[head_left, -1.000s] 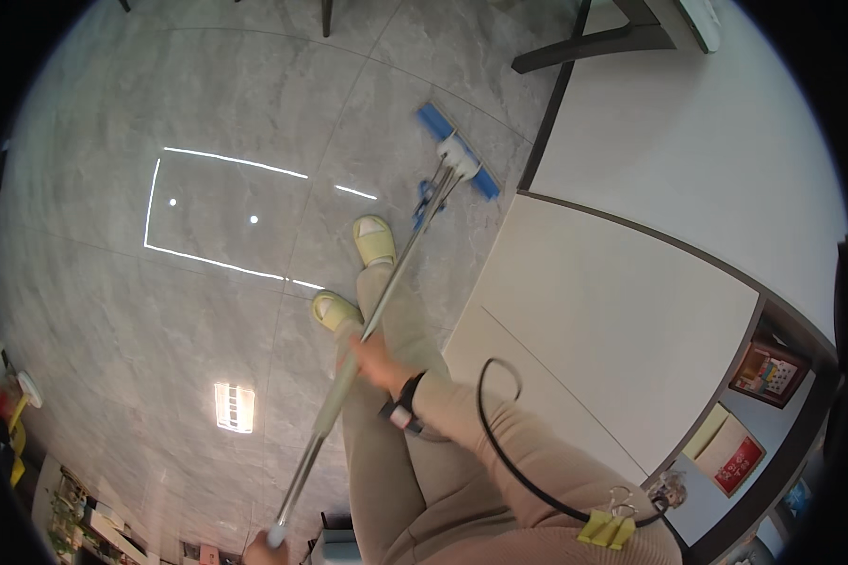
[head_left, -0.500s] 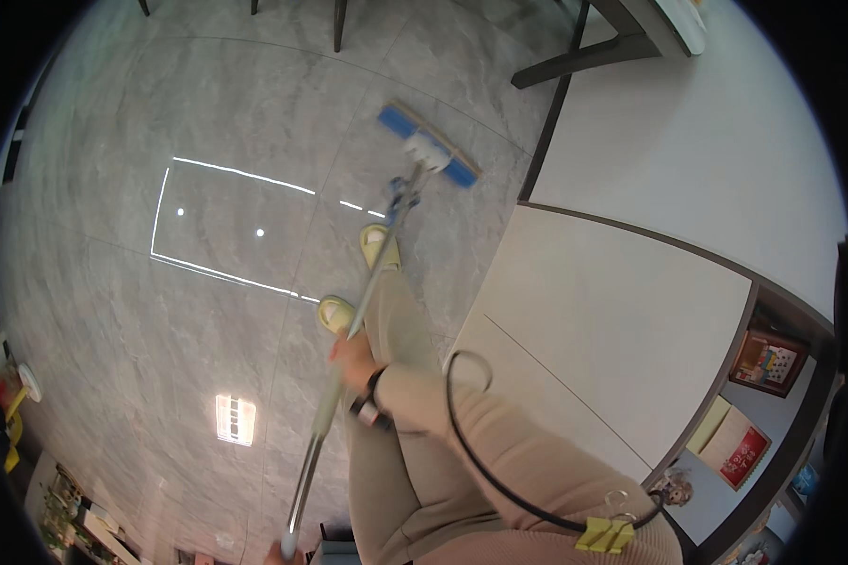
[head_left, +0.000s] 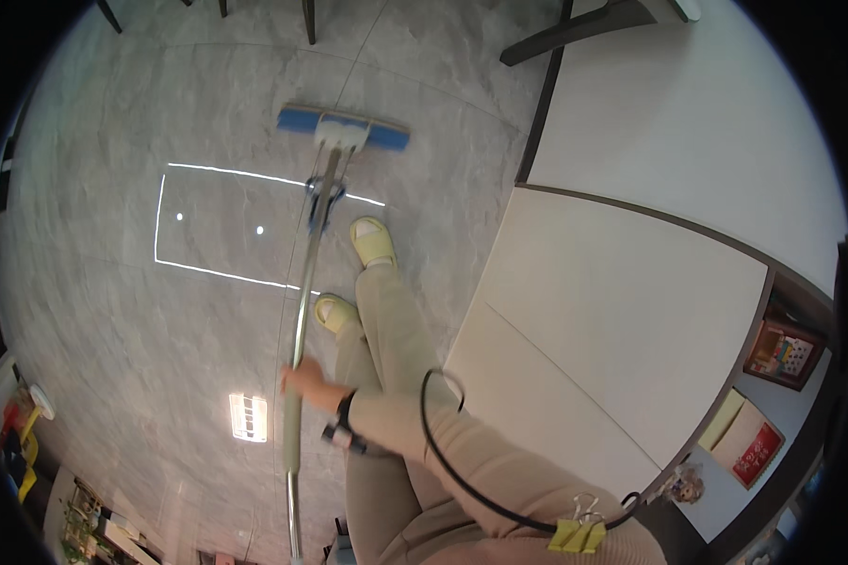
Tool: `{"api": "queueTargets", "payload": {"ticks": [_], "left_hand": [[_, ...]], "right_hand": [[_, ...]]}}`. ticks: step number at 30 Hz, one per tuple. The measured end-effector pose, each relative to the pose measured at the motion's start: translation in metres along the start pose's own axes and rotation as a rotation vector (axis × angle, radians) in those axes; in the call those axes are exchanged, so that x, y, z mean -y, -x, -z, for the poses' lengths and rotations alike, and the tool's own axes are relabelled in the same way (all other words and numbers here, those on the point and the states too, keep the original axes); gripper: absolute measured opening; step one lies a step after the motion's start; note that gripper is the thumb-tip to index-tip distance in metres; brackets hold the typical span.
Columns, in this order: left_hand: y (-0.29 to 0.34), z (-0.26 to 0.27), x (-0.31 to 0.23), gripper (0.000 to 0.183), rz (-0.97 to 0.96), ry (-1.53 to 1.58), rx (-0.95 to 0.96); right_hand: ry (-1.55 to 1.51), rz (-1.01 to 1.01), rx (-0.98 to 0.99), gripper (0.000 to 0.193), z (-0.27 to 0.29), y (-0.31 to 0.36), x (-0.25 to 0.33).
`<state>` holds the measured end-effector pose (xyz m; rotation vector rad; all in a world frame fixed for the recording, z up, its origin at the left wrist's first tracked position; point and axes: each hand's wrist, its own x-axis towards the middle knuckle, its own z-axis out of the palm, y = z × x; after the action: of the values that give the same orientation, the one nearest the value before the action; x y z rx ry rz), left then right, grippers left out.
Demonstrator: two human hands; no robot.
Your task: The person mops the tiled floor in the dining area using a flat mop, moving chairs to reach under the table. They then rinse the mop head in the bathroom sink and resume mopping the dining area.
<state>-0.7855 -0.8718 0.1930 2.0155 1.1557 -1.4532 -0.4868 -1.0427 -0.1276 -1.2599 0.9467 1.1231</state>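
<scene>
My right hand [head_left: 311, 382] is closed around the pole of a sponge mop [head_left: 293, 438], at the upper end of its pale grip sleeve. The long metal pole runs from the lower edge up to a wide blue sponge head [head_left: 387, 136] with a white bracket, which lies on the grey tiled floor ahead of my feet. A blue and metal lever [head_left: 318, 209] sits on the pole just below the head. On my right wrist is a dark band [head_left: 346, 409]. My left hand is out of the picture; the pole's near end meets the lower edge.
My feet in yellow slippers [head_left: 372, 243] stand right of the pole. A white cabinet [head_left: 612, 292] with shelves lines the right side. Dark furniture legs [head_left: 309, 21] stand at the far edge. A black cable [head_left: 471, 486] with a yellow clip [head_left: 576, 536] crosses my right sleeve.
The mop head has swept left and turned to lie nearly straight across. My right hand has moved left with the pole, which stands more upright. My left hand has dropped out of view.
</scene>
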Motion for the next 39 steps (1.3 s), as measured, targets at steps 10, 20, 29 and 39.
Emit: {"api": "queueTargets", "payload": {"ticks": [10, 20, 29, 39], "left_hand": [[-0.051, -0.036, -0.268, 0.026, -0.405, 0.139, -0.220], [0.100, -0.056, 0.069, 0.042, 0.219, -0.100, 0.137], [0.083, -0.033, -0.003, 0.042, 0.190, -0.111, 0.128], [-0.006, -0.005, -0.251, 0.023, -0.328, -0.182, -0.089]], "right_hand": [[0.324, 0.672, -0.387, 0.029, 0.197, -0.096, 0.179], [-0.057, -0.451, -0.077, 0.018, -0.035, 0.086, -0.110], [-0.477, -0.256, 0.026, 0.017, 0.002, 0.051, -0.029], [-0.393, 0.131, -0.373, 0.017, 0.249, -0.022, 0.136]]}}
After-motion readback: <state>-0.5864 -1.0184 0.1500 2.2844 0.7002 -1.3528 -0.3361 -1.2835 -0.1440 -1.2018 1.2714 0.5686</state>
